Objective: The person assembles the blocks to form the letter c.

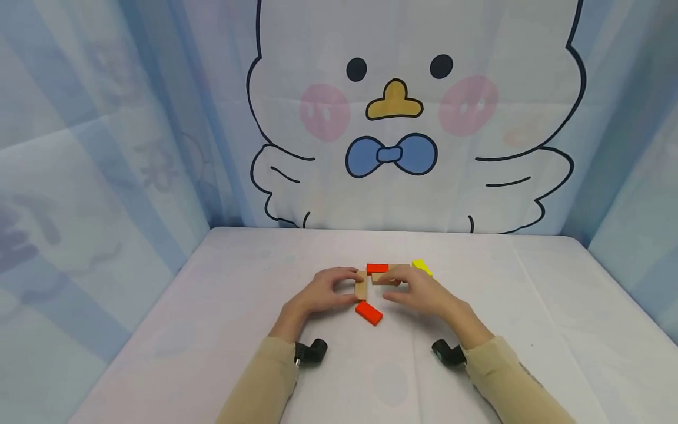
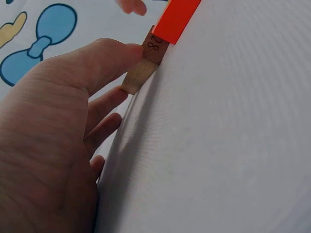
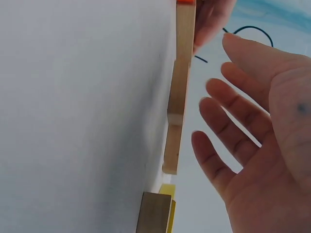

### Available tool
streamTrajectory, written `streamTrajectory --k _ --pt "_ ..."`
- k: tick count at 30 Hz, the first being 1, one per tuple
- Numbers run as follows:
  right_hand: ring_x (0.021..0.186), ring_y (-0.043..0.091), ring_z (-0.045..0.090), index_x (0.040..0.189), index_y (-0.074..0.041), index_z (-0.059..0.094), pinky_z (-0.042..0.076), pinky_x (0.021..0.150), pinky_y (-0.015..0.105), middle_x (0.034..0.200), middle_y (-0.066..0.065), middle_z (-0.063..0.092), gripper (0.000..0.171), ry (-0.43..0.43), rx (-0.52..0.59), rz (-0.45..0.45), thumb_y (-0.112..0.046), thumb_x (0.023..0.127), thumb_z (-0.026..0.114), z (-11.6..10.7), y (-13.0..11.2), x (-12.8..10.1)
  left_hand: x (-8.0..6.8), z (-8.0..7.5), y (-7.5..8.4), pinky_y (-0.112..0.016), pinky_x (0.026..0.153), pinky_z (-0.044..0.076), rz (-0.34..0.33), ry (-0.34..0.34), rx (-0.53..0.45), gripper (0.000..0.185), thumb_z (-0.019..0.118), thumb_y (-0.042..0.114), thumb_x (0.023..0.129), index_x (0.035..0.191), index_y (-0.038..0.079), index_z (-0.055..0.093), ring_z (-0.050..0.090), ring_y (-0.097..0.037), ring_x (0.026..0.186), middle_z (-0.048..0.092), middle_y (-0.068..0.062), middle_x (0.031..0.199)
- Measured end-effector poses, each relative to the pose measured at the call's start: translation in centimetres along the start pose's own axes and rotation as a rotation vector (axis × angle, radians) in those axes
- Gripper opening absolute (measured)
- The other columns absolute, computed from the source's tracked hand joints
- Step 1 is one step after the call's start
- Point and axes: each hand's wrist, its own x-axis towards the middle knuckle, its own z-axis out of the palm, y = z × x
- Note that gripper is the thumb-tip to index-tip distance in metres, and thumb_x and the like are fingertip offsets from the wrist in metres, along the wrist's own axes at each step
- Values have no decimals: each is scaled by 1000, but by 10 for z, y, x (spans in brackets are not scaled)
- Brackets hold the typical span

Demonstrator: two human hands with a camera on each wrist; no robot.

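Two hands work a small cluster of flat wooden blocks near the middle of the white tablecloth point(image 1: 212, 330). Your left hand point(image 1: 323, 291) pinches the upright plain wooden block point(image 1: 361, 287) between thumb and fingers; the left wrist view shows the thumb pressed against the face stamped with digits. Your right hand point(image 1: 424, 291) hovers over the second plain wooden block point(image 1: 382, 278), fingers relaxed and spread in the right wrist view, gripping nothing. Expect these blocks to be light, rigid and smooth-sided, so they may slide on the cloth or tip if nudged. Take hold across the two broad faces, near mid-length, with light pressure. One red block point(image 1: 368, 312) lies flat just in front of the pinched piece, another red block point(image 1: 377, 268) lies behind it, and a yellow block point(image 1: 422, 267) sits beyond your right hand.
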Motion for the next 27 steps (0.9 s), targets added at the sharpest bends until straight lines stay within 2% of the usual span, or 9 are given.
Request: streamTrajectory --k 6,15,22,27 --pt "104 26 61 120 -4 69 52 94 48 116 6 67 30 33 -39 2 -12 92 75 -2 4 11 -1 -1 0 -54 116 28 -16 -2 -3 43 73 34 91 132 22 68 41 -25 140 52 1 148" --pt "99 23 61 116 -3 71 53 92 42 111 5 67 26 13 -119 91 -12 92 75 -1 8 24 -1 1 0 -54 116 28 0 -8 -25 43 73 33 91 132 21 67 41 -26 140 52 -1 148" --pt "99 23 61 114 -3 72 52 92 42 110 5 68 25 0 -165 107 -12 91 76 -1 8 28 -2 0 1 -54 115 28 30 -2 -22 43 72 30 90 131 18 68 42 -27 139 53 -3 148" --pt "103 25 62 113 -2 72 51 96 43 111 5 68 25 -2 -198 107 -12 91 76 -3 5 30 -2 -2 3 -54 116 26 2 -12 -13 43 72 31 91 133 22 67 40 -26 141 52 0 149"
